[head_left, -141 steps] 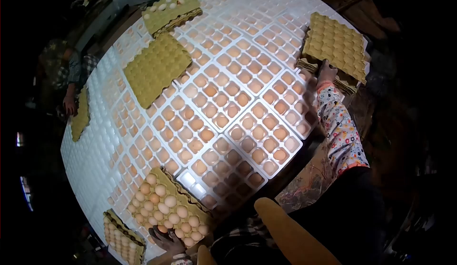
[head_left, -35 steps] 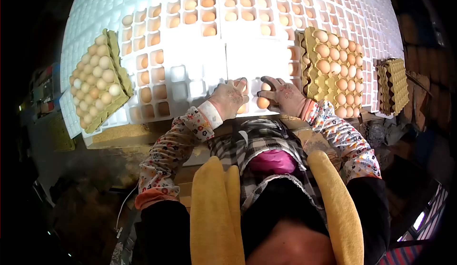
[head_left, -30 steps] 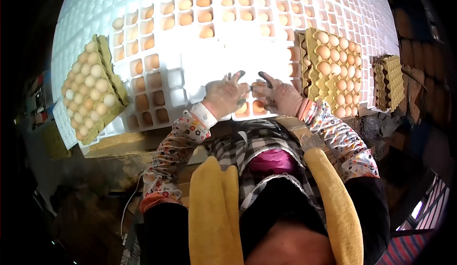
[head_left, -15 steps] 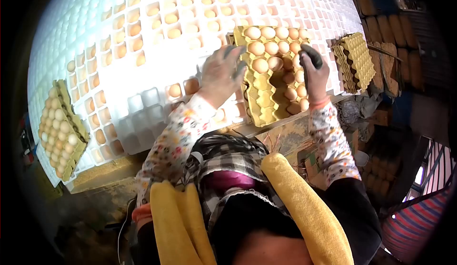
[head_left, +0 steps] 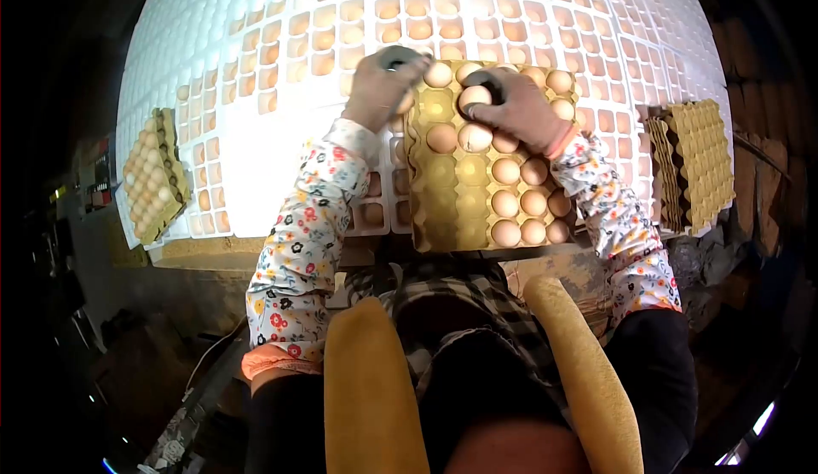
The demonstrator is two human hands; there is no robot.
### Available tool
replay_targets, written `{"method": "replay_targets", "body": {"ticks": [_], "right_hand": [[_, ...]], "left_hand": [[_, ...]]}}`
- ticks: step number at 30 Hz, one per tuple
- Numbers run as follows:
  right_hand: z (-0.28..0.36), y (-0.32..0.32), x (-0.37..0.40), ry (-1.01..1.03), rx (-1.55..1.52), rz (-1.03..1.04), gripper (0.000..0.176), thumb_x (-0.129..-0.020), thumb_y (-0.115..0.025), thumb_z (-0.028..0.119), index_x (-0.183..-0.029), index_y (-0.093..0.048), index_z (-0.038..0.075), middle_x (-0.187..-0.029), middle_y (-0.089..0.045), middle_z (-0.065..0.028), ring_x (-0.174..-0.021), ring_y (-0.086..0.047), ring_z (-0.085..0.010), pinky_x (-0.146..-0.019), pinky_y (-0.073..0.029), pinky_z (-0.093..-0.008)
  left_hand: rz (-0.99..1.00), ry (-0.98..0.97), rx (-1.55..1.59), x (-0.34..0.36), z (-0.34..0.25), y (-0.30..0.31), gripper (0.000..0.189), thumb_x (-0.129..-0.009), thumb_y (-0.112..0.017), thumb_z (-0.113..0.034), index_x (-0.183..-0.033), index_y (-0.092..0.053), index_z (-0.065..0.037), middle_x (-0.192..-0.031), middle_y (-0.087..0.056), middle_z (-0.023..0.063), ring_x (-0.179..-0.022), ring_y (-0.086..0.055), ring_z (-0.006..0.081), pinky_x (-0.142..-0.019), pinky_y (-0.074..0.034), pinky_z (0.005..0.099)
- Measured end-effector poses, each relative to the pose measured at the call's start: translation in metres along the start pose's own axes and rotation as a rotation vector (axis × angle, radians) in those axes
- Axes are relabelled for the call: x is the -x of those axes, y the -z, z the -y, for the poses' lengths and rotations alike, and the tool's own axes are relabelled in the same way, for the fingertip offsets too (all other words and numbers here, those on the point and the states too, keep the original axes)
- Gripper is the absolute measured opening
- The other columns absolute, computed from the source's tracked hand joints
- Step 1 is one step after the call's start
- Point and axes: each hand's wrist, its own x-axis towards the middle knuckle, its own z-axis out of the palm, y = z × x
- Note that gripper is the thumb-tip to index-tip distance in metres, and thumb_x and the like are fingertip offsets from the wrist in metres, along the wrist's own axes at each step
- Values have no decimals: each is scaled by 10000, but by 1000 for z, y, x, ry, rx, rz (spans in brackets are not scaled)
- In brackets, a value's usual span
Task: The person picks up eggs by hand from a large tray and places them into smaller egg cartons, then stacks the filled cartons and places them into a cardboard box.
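Observation:
A yellow-brown pulp egg tray (head_left: 436, 206) lies in front of me, with brown eggs in its upper rows and down its right side; several left-hand cups hold none. Over its upper middle, my right hand (head_left: 520, 112) is closed, dark-tipped thumb and fingers around an egg (head_left: 475, 99). My left hand (head_left: 381, 86) is at the tray's upper left corner, its dark-tipped fingers curled beside an egg (head_left: 438, 74). Another egg (head_left: 405, 103) shows partly under that hand. What the left fingers hold, if anything, is hidden.
White plastic trays (head_left: 341, 10) with square pockets, many holding eggs, spread across the table under bright light. A filled egg tray (head_left: 146, 176) rests at the left edge. Stacked pulp trays (head_left: 700, 159) stand at the right. The table's front edge (head_left: 204, 248) runs before my body.
My view has shifted, and the pulp tray now appears straighter. My right hand has moved inward from the tray's right side and holds an egg. My left hand's fingers are more curled.

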Motion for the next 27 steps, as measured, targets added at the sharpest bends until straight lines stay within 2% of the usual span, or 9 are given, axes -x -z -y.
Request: {"method": "replay_targets", "body": {"ticks": [3,6,8,10,12,14,19,22,27], "right_hand": [[6,40,-7,-485,-978,-121,279,-853,-639,246,-1027,-629,28,-848,-639,-61,-726,-608,-123,-639,-512,-280],[-20,47,-35,-394,-435,46,256,-860,-608,252,-985,-648,32,-882,-639,-91,-833,-633,-195,-755,-520,-325],[3,21,-44,-72,539,53,289,-801,-661,275,-950,-663,27,-911,-648,-123,-899,-637,-272,-805,-513,-379],[1,17,-53,-99,593,237,294,-763,-673,273,-901,-690,14,-907,-665,-138,-912,-644,-295,-813,-514,-391],[-12,29,-58,21,475,208,283,-760,-671,242,-909,-694,3,-879,-672,-115,-830,-644,-224,-742,-518,-345],[-31,64,-37,-416,-539,280,341,-790,-658,247,-1034,-652,9,-906,-656,-80,-757,-593,-134,-683,-490,-266],[-48,86,1,-294,-785,139,381,-820,-648,209,-1163,-583,57,-1033,-627,-61,-826,-587,-104,-726,-484,-242],[-41,77,-10,-125,163,122,398,-773,-706,247,-1136,-620,109,-1134,-607,-114,-1005,-609,-257,-848,-490,-377],[-8,43,-35,-99,784,245,425,-747,-718,280,-1147,-635,164,-1202,-554,-133,-1093,-558,-340,-923,-468,-441]], "left_hand": [[4,-442,-1176,-15,15,-31,459,-809,-716,-244,-1223,-597,-88,-1165,-593,159,-895,-641,201,-850,-508,314],[51,-91,-685,-16,-8,-14,492,-796,-729,-227,-1241,-585,-75,-1155,-602,164,-897,-643,203,-830,-520,321],[-35,-5,231,-1,10,-4,442,-808,-712,-151,-1217,-592,-34,-1019,-646,92,-847,-629,156,-758,-532,264],[17,145,568,26,-3,4,430,-809,-707,-120,-1209,-586,-20,-1011,-644,89,-847,-626,147,-758,-528,249],[147,66,200,35,-7,5,414,-823,-697,-140,-1211,-583,-56,-1063,-617,102,-888,-623,154,-777,-530,266],[174,-344,-891,52,-21,-11,413,-776,-749,-248,-1157,-609,-173,-1192,-520,115,-964,-614,248,-829,-532,365],[136,-578,-1227,47,-2,-23,419,-776,-753,-323,-1125,-620,-134,-1171,-549,120,-913,-632,251,-758,-544,361],[149,309,648,56,9,-13,358,-827,-722,-292,-1072,-630,-48,-1047,-627,115,-812,-643,186,-684,-539,293],[177,172,611,120,-12,-10,240,-860,-640,-120,-1048,-579,16,-865,-641,70,-666,-625,138,-532,-509,274]]}}
